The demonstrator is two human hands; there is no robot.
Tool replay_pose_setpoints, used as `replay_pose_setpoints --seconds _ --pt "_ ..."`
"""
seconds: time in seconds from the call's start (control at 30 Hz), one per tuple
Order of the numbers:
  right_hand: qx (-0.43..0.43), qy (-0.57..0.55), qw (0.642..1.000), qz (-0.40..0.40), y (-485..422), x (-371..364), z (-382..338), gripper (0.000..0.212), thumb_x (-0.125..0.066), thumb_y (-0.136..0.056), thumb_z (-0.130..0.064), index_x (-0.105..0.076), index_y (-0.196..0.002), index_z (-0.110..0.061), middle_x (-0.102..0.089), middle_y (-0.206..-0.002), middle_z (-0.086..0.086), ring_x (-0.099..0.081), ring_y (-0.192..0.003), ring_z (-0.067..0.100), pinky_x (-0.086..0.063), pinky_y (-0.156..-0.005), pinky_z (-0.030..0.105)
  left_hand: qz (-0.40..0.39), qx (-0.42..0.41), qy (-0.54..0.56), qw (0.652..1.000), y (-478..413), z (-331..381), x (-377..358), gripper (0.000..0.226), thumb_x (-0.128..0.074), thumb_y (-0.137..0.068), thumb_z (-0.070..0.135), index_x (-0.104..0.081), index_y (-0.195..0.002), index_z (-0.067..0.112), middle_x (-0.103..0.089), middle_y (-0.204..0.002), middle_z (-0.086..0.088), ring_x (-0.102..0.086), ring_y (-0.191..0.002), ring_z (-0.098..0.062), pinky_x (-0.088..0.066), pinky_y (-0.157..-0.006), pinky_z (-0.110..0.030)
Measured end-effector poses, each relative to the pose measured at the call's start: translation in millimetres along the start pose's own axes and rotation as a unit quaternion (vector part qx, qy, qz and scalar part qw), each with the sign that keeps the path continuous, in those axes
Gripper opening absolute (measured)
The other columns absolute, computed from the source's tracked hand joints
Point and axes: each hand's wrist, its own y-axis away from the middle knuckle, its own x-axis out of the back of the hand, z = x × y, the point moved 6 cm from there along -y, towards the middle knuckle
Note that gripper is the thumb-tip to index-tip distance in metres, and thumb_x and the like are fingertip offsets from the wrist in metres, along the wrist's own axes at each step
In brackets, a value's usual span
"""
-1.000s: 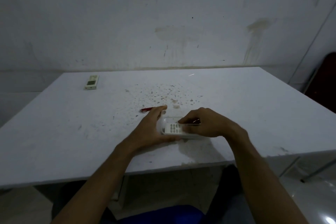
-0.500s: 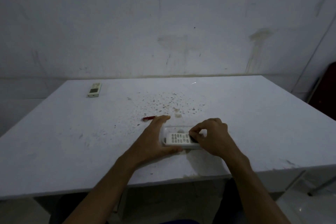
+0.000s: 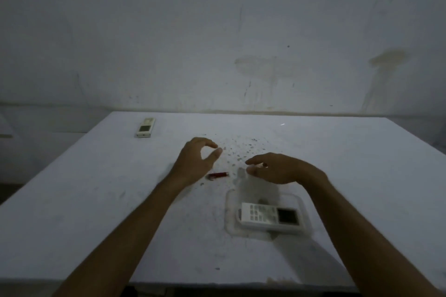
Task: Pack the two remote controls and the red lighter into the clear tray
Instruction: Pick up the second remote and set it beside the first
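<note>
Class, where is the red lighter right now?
In the head view the red lighter lies on the table, just beyond the clear tray, beside the left hand.

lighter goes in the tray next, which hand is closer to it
Left. The left hand hovers just left of the red lighter, nearly over it; the right hand is farther off to its right.
</note>
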Motion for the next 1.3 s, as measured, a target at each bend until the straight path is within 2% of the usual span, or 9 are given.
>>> replay_pose_setpoints --seconds 0.1,0.27,0.37,0.47,0.57,0.83,0.97,1.13,1.3 --pt "0.013 0.034 0.999 -0.028 -46 -3 -30 0.062 -0.031 -0.104 -0.053 -0.029 -0.158 -0.023 -0.025 -0.166 0.0 -0.024 -0.152 0.022 -0.016 -0.122 0.037 0.083 0.066 -0.101 0.989 -41 -46 22 0.031 -0.068 -0.09 0.043 -0.071 -0.11 0.019 -0.064 -0.128 -0.007 -0.054 -0.124 -0.028 -0.044 -0.104 -0.04" --pt "0.016 0.045 0.998 -0.037 -121 -15 -73 0.065 -0.024 -0.102 -0.06 -0.033 -0.155 -0.024 -0.03 -0.163 0.012 -0.028 -0.149 0.035 -0.022 -0.121 0.048 0.164 0.197 -0.196 0.947 -75 -114 57 0.065 -0.064 -0.087 0.055 -0.05 -0.142 0.024 -0.042 -0.151 -0.023 -0.034 -0.142 -0.042 -0.03 -0.115 -0.055" --pt "-0.029 0.107 0.993 -0.031 -159 -32 -81 0.073 -0.024 -0.094 -0.073 -0.013 -0.158 -0.039 -0.001 -0.169 0.011 -0.003 -0.154 0.041 -0.007 -0.12 0.064 0.145 0.234 -0.213 0.938 -88 -150 66 0.087 -0.063 -0.084 0.065 -0.029 -0.157 0.032 -0.024 -0.159 -0.029 -0.027 -0.144 -0.047 -0.027 -0.117 -0.057" --pt "-0.061 0.113 0.991 -0.026 -177 -43 -86 0.078 -0.02 -0.092 -0.076 0.002 -0.158 -0.042 0.018 -0.168 0.01 0.013 -0.153 0.042 0.004 -0.116 0.072 0.157 0.274 -0.17 0.933 -97 -171 73 0.102 -0.065 -0.082 0.066 -0.021 -0.159 0.017 -0.027 -0.156 -0.027 -0.034 -0.14 -0.047 -0.03 -0.115 -0.053" --pt "-0.074 0.119 0.99 -0.03 -188 -45 -86 0.08 -0.018 -0.089 -0.079 0.005 -0.158 -0.044 0.02 -0.168 0.008 0.015 -0.153 0.041 0.004 -0.114 0.074 0.214 0.3 -0.153 0.917 -103 -176 80 0.093 -0.071 -0.083 0.057 -0.035 -0.147 0.001 -0.044 -0.144 -0.024 -0.045 -0.131 -0.042 -0.036 -0.108 -0.051" --pt "-0.063 0.102 0.991 -0.054 -189 -41 -85 0.082 -0.022 -0.089 -0.08 0.005 -0.158 -0.043 0.02 -0.168 0.007 0.015 -0.153 0.041 0.002 -0.115 0.074 0.223 0.284 -0.179 0.915 -106 -179 81 0.049 -0.068 -0.094 0.028 -0.055 -0.132 0.0 -0.051 -0.134 -0.021 -0.049 -0.124 -0.038 -0.039 -0.105 -0.045" --pt "-0.036 0.073 0.995 -0.053 -186 -37 -82 0.074 -0.027 -0.095 -0.071 -0.006 -0.159 -0.041 0.011 -0.169 0.008 0.007 -0.154 0.041 -0.004 -0.117 0.07 0.217 0.252 -0.074 0.94 -96 -176 79 0.053 -0.073 -0.09 0.029 -0.061 -0.133 0.001 -0.059 -0.131 -0.02 -0.06 -0.119 -0.038 -0.05 -0.102 -0.043" --pt "0.015 -0.113 0.993 0.041 -145 8 -73 0.047 -0.039 -0.107 -0.032 -0.047 -0.148 -0.012 -0.043 -0.156 0.014 -0.043 -0.141 0.032 -0.033 -0.115 0.043 0.189 0.199 0.057 0.96 -47 -121 78 0.052 -0.073 -0.092 0.028 -0.061 -0.137 0.005 -0.065 -0.131 -0.013 -0.064 -0.116 -0.028 -0.049 -0.091 -0.027" --pt "-0.014 -0.463 0.886 0.031 -85 17 -60 0.053 -0.054 -0.094 -0.06 -0.055 -0.127 -0.018 -0.071 -0.12 0.011 -0.07 -0.108 0.025 -0.055 -0.095 0.05 0.117 0.082 0.113 0.983 -2 -54 68 0.047 -0.077 -0.09 0.025 -0.066 -0.134 0.012 -0.066 -0.13 -0.001 -0.064 -0.115 -0.016 -0.055 -0.093 -0.022"
